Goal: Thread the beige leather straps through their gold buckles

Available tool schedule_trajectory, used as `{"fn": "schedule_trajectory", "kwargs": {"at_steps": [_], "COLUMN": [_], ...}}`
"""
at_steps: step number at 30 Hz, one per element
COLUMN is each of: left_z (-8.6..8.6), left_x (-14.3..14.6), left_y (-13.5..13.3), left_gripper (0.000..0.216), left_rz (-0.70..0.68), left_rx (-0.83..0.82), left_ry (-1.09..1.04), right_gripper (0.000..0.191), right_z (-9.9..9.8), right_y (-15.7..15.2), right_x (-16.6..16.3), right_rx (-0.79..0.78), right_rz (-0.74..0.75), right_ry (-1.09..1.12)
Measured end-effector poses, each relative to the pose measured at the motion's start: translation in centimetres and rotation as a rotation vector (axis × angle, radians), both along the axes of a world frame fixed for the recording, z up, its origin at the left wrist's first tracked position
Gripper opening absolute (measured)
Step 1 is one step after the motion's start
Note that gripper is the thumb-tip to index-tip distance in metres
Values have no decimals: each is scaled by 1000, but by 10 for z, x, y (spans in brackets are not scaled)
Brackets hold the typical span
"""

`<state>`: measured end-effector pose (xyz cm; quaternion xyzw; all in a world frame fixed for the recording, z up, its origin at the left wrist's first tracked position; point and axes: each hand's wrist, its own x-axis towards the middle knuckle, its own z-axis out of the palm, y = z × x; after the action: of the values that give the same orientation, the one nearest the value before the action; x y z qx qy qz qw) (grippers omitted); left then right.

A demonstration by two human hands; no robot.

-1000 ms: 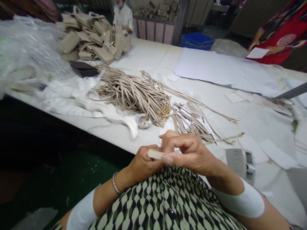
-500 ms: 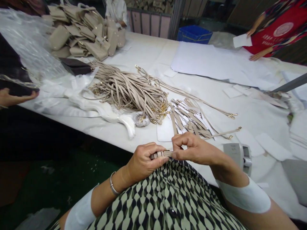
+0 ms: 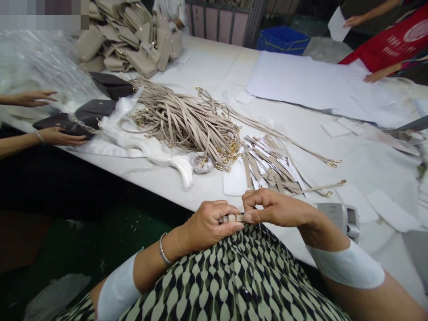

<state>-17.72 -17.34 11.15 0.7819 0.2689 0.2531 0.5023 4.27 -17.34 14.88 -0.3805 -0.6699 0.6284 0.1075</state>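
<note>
In front of my waist, both hands grip one short beige strap (image 3: 230, 218) with a small gold buckle (image 3: 237, 217) on it. My left hand (image 3: 214, 223) pinches it between thumb and fingers, left of the buckle. On the other side, my right hand (image 3: 267, 207) pinches the strap's end just right of the buckle. Part of the strap is hidden by my fingers. Beyond my hands lie a pile of cut beige strips (image 3: 272, 167) and a large heap of beige bag straps (image 3: 187, 118) with gold clasps.
Beige bags (image 3: 130, 40) are heaped at the back left. A co-worker's hands hold a dark bag (image 3: 93, 111) at the left. White sheets (image 3: 301, 82) and a blue crate (image 3: 282, 41) are at the back; a grey device (image 3: 337, 218) stands right.
My hands keep their pinch on the strap, and the whole view has shifted slightly. The co-worker at left has brought the dark bag onto the table; the one at right has raised a white sheet.
</note>
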Motion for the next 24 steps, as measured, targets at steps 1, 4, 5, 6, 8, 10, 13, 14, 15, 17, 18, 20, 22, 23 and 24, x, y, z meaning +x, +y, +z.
{"fn": "schedule_trajectory", "kwargs": {"at_steps": [1,4,5,6,8,10,13,14,15,17,18,20,22,23,24], "left_z": [0,0,0,0,-1,-2,-3,-3,-3,-3,-2,-2,-2,-2,-3], "left_x": [0,1,2,2,3,3,4,4,4,5,5,6,7,8,9], "left_y": [1,2,3,4,5,7,7,7,8,8,8,9,10,11,11], "left_gripper": [20,18,17,16,15,16,19,20,21,21,21,20,19,18,17], "left_rz": [-2,-6,-2,5,25,49,61,69,83,110,118,93,49,31,16], "left_rx": [-8,-28,-32,-35,-35,-36,-37,-42,-51,-78,-89,-87,-63,-50,-43], "left_ry": [-4,-35,-42,-44,-36,-25,-30,-34,-39,-39,-34,-20,-9,-5,-1], "right_gripper": [38,41,42,43,44,43,41,39,37,32,30,30,31,31,32], "right_z": [-1,-5,-7,-10,-14,-17,-18,-18,-17,-16,-16,-17,-18,-19,-20], "right_y": [0,-3,-4,-6,-10,-14,-20,-22,-23,-26,-28,-29,-29,-29,-28], "right_x": [0,-4,-6,-9,-14,-18,-17,-15,-13,-6,-4,-1,-3,-5,-7], "right_rx": [2,-17,-27,-34,-46,-80,-171,-189,-193,-164,-142,-95,-46,-26,-15], "right_rz": [1,-17,-45,-89,-206,-342,-479,-496,-494,-473,-469,-477,-481,-475,-468], "right_ry": [3,43,61,77,102,118,137,148,159,173,174,168,163,160,156]}}
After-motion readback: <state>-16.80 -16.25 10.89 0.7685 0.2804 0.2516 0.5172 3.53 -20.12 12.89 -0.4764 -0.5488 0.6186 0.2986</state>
